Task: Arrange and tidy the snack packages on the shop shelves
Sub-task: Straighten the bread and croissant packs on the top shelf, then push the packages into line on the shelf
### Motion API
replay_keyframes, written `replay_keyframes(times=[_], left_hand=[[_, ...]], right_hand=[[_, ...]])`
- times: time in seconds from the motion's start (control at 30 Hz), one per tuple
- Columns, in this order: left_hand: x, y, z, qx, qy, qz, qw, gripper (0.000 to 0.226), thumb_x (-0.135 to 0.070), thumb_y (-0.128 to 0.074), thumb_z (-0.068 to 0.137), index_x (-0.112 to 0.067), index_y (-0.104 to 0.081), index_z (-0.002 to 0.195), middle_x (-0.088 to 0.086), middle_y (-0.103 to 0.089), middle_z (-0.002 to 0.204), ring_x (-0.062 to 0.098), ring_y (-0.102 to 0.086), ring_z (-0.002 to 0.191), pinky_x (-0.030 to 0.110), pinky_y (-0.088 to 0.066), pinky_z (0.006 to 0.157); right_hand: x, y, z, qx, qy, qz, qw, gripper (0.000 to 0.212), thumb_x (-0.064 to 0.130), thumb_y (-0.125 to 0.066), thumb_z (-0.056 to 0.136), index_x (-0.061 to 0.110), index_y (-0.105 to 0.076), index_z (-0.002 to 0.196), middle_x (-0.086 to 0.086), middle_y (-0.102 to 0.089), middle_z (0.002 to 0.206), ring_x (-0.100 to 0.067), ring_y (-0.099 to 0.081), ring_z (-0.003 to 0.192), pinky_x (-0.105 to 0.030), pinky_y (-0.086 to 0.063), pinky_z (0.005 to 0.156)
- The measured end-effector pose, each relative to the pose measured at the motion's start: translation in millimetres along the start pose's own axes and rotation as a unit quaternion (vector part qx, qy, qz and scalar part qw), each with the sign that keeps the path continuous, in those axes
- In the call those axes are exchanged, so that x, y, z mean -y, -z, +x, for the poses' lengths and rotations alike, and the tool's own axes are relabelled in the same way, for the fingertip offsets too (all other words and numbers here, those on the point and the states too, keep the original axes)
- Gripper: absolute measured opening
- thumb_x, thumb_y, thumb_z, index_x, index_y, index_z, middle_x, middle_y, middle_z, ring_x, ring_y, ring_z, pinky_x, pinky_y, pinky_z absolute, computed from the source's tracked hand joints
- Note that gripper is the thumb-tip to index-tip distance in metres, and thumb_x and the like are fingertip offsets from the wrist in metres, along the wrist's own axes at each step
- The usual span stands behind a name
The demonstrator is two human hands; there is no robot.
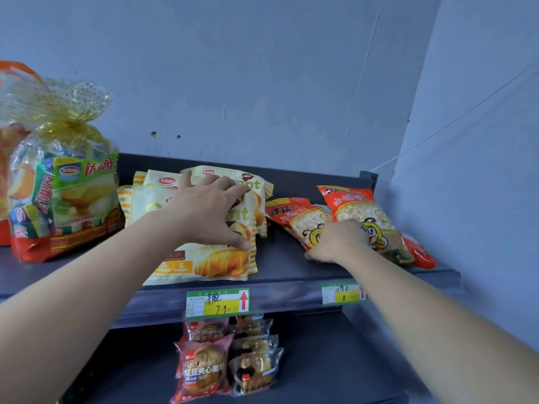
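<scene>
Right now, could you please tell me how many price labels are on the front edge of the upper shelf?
2. One label hangs under the croissant packs; the other under the red snack bags. The left forearm may hide another.

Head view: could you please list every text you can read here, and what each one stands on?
"Red bean", "红豆夹心面包": pink-red plastic bun packet.
"79", handwritten: green-and-yellow paper price tag.
"5", handwritten: smaller green price tag, right.
"达利园": green cake pack, far left.
Red-and-clear snack bags: print too blurred.
Cream croissant bag: wording mostly covered.
</scene>
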State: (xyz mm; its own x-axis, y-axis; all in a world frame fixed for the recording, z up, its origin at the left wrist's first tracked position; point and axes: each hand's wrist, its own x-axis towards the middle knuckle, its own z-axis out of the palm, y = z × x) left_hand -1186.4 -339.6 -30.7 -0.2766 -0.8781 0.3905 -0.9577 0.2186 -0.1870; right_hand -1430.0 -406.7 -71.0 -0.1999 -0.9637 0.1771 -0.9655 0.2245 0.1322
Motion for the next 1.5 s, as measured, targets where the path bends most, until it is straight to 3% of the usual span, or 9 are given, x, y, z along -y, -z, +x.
replay_keyframes(times=[0.17,0.33,0.57,0.77,0.93,1.1,1.27,1.4,1.5], left_hand=[[-1.3,-1.3,-2.2,0.006,0.018,-0.01,1.0,0.11,-0.083,-0.06,0.061,-0.037,-0.014,0.15,-0.001,-0.011,0.16,0.025,-0.012,0.147,0.057,-0.011,0.117],[-1.3,-2.2,-2.0,0.01,0.019,-0.006,1.0,0.111,-0.082,-0.061,0.062,-0.034,-0.013,0.15,-0.004,-0.017,0.159,0.022,-0.014,0.146,0.052,-0.023,0.113],[-0.1,-3.8,0.3,0.018,0.02,-0.011,1.0,0.11,-0.081,-0.061,0.062,-0.034,-0.014,0.15,-0.004,-0.017,0.159,0.023,-0.014,0.146,0.052,-0.024,0.112],[0.7,-4.0,3.6,0.018,0.017,-0.012,1.0,0.11,-0.081,-0.062,0.061,-0.034,-0.016,0.15,-0.005,-0.02,0.158,0.022,-0.016,0.145,0.053,-0.025,0.111],[0.0,-0.7,6.1,0.032,0.018,-0.013,0.999,0.112,-0.081,-0.063,0.06,-0.034,-0.016,0.15,-0.005,-0.021,0.157,0.023,-0.017,0.144,0.053,-0.024,0.11],[-3.7,0.1,10.4,0.041,0.025,-0.009,0.999,0.112,-0.081,-0.063,0.06,-0.034,-0.015,0.15,-0.004,-0.021,0.156,0.024,-0.018,0.144,0.052,-0.025,0.11],[-5.0,1.3,10.7,0.055,0.021,0.0,0.998,0.118,-0.08,-0.066,0.058,-0.035,-0.009,0.151,-0.003,-0.015,0.159,0.025,-0.014,0.145,0.053,-0.023,0.111],[7.1,11.8,11.0,0.127,0.041,-0.01,0.991,0.135,-0.069,-0.078,0.054,-0.039,0.012,0.15,-0.003,0.006,0.162,0.028,0.005,0.149,0.059,-0.006,0.115],[11.1,11.1,11.6,0.126,0.067,-0.003,0.99,0.136,-0.07,-0.078,0.051,-0.038,0.008,0.151,-0.002,-0.001,0.162,0.029,0.0,0.149,0.061,-0.004,0.114]], right_hand=[[-19.0,3.1,-7.2,-0.098,0.062,0.028,0.993,0.035,0.045,-0.057,0.087,0.012,-0.062,0.095,-0.002,-0.052,0.081,-0.026,-0.057,0.084,-0.025,-0.038,0.054],[-51.7,15.8,6.3,-0.135,0.003,0.18,0.974,0.03,0.03,-0.047,0.093,0.011,-0.054,0.071,-0.012,-0.061,0.085,-0.021,-0.045,0.063,-0.027,-0.031,0.055],[-76.8,31.5,11.9,-0.207,-0.089,0.407,0.885,0.032,0.029,-0.057,0.091,-0.001,-0.069,0.094,-0.019,-0.065,0.094,-0.032,-0.055,0.083,-0.029,-0.037,0.069],[-92.4,63.6,15.9,-0.28,-0.132,0.493,0.813,0.025,0.022,-0.059,0.082,0.0,-0.06,0.07,-0.015,-0.052,0.068,-0.033,-0.052,0.071,-0.034,-0.034,0.054],[-97.2,55.1,14.6,-0.302,-0.115,0.465,0.824,0.036,0.017,-0.056,0.082,0.009,-0.039,0.052,-0.007,-0.038,0.052,-0.027,-0.036,0.053,-0.032,-0.028,0.049],[-80.9,20.7,15.7,-0.3,-0.033,0.376,0.876,0.025,0.025,-0.05,0.083,0.008,-0.053,0.065,-0.007,-0.053,0.062,-0.03,-0.051,0.063,-0.031,-0.033,0.054],[-49.1,-1.4,6.6,-0.146,0.106,0.212,0.961,0.027,0.024,-0.052,0.082,0.016,-0.043,0.058,-0.003,-0.049,0.064,-0.026,-0.052,0.066,-0.028,-0.029,0.049],[-54.5,11.0,6.5,-0.165,0.097,0.296,0.936,0.052,0.065,-0.045,0.087,0.018,-0.061,0.073,0.006,-0.065,0.07,-0.016,-0.061,0.073,-0.03,-0.045,0.063],[-75.8,11.4,20.7,-0.261,-0.007,0.34,0.903,0.051,0.064,-0.047,0.087,0.02,-0.065,0.103,-0.001,-0.067,0.101,-0.025,-0.056,0.104,-0.035,-0.043,0.078]])
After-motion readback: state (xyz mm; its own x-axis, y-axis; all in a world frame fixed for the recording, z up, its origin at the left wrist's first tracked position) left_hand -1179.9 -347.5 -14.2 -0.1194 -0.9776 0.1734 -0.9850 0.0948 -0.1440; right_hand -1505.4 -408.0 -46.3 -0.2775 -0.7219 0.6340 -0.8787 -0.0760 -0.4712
